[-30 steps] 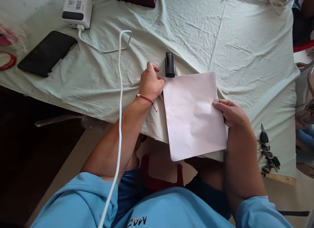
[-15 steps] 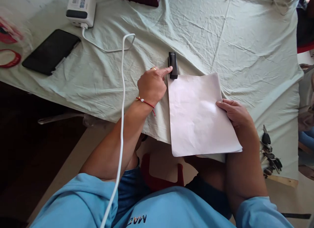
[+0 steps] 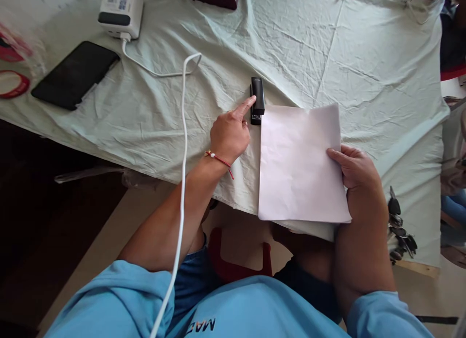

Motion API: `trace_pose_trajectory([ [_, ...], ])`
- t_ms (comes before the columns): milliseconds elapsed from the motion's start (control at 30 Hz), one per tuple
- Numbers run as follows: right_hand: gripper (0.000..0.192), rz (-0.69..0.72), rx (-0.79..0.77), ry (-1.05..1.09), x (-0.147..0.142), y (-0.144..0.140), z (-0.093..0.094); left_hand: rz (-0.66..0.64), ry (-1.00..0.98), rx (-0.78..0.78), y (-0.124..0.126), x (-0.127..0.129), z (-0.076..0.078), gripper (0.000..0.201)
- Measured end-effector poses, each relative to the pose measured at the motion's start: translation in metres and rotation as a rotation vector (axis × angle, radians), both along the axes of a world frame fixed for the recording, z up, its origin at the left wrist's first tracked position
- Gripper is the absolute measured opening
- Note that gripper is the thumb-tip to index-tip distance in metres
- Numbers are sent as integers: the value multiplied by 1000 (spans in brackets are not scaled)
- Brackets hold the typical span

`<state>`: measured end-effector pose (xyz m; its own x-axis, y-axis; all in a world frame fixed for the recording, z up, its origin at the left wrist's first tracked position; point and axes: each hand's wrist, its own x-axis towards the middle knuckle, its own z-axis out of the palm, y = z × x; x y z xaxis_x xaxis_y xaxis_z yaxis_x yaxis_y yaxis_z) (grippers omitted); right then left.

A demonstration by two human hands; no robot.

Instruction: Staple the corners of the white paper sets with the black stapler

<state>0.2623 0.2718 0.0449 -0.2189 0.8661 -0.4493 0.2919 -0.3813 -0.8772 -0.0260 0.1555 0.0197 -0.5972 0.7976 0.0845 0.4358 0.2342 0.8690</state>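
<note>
A stack of white paper sheets (image 3: 298, 163) lies on the pale green cloth, its near end hanging over the table edge. My right hand (image 3: 355, 169) grips the sheets at their right edge. A small black stapler (image 3: 257, 99) lies just beyond the paper's far left corner. My left hand (image 3: 231, 133) is mostly curled, its index finger stretched out with the tip touching the stapler's left side. A red string bracelet is on my left wrist.
A pale green cloth (image 3: 364, 61) covers the table. A black phone (image 3: 74, 74) and a white charger box (image 3: 121, 10) with a white cable (image 3: 184, 134) lie at the far left. Red bands (image 3: 12, 84) sit at the left edge. A bunch of keys (image 3: 398, 226) hangs at right.
My left hand let go of the paper's left corner and stretched its index finger to the stapler. My right hand slid the paper slightly right and squared it up.
</note>
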Motion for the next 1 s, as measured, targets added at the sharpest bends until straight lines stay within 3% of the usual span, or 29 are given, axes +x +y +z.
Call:
trace_pose_trajectory([
  [100,26,-108,84,49,9,6,2,74,30,-44,-4,4,-1,53],
  [233,29,-179,136,119,15,7,9,76,-174,-25,-13,20,0,23],
  [333,24,-208,135,139,12,5,12,-31,-182,17,-25,44,4,16],
  [533,30,-218,147,119,6,5,12,-344,200,-101,-59,97,11,14],
  [700,26,-275,181,134,6,7,12,-560,180,-165,-82,130,-3,15],
  [833,28,-214,216,114,7,5,12,-665,328,-8,-97,156,-11,24],
  [1000,29,-179,255,116,7,5,9,-770,264,3,-137,181,-19,17],
])
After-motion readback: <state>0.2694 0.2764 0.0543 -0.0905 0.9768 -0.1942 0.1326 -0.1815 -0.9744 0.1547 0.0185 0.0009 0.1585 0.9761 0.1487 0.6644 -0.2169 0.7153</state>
